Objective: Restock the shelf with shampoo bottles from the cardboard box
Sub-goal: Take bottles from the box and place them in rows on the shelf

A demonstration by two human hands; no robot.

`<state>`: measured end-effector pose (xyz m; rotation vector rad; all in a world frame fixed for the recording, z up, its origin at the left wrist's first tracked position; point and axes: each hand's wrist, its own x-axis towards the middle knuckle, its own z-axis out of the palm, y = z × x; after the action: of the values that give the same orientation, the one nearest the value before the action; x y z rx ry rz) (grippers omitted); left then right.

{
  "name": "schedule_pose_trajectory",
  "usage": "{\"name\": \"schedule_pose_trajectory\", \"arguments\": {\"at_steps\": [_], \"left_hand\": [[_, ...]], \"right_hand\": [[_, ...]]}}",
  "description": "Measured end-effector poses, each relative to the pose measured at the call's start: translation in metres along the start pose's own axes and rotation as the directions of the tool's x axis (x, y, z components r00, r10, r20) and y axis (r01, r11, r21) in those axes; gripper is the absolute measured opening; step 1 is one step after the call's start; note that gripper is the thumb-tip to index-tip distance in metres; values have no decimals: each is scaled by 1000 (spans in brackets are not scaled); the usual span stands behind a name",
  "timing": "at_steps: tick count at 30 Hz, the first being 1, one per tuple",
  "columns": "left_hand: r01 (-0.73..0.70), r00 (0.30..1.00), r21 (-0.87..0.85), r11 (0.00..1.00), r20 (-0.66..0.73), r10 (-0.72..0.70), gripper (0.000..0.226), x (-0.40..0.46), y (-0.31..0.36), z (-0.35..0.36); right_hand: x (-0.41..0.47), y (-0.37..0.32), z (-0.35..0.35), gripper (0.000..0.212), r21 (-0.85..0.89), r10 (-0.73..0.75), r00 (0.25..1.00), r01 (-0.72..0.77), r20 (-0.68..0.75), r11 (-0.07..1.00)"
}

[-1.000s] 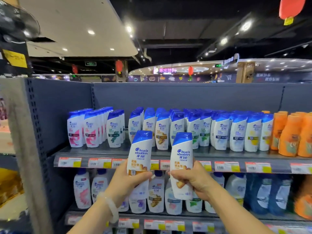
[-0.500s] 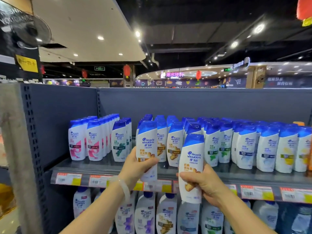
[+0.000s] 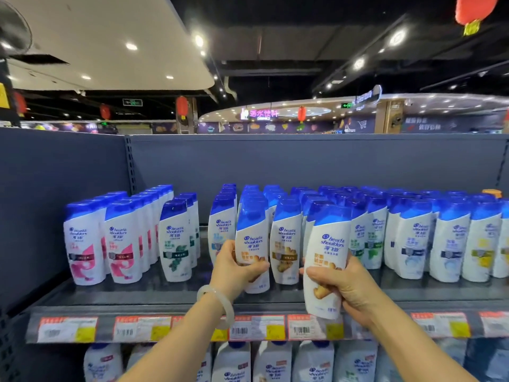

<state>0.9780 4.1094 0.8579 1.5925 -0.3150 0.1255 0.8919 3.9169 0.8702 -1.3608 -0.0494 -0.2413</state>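
Two shampoo bottles are gripped: left bottle by left hand, base at the shelf surface; right bottle by right hand, held before the shelf edge.

Price tags blurred; lower bottles cut off below.

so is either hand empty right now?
No: the left hand and the right hand each grip a shampoo bottle.
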Motion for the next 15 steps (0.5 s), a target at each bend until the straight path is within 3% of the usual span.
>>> {"name": "schedule_pose_trajectory", "arguments": {"at_steps": [15], "left_hand": [[51, 999, 150, 987, -19, -49, 48, 9, 0, 9]], "right_hand": [[16, 1, -9, 37, -34, 13, 998, -11, 67, 999]]}}
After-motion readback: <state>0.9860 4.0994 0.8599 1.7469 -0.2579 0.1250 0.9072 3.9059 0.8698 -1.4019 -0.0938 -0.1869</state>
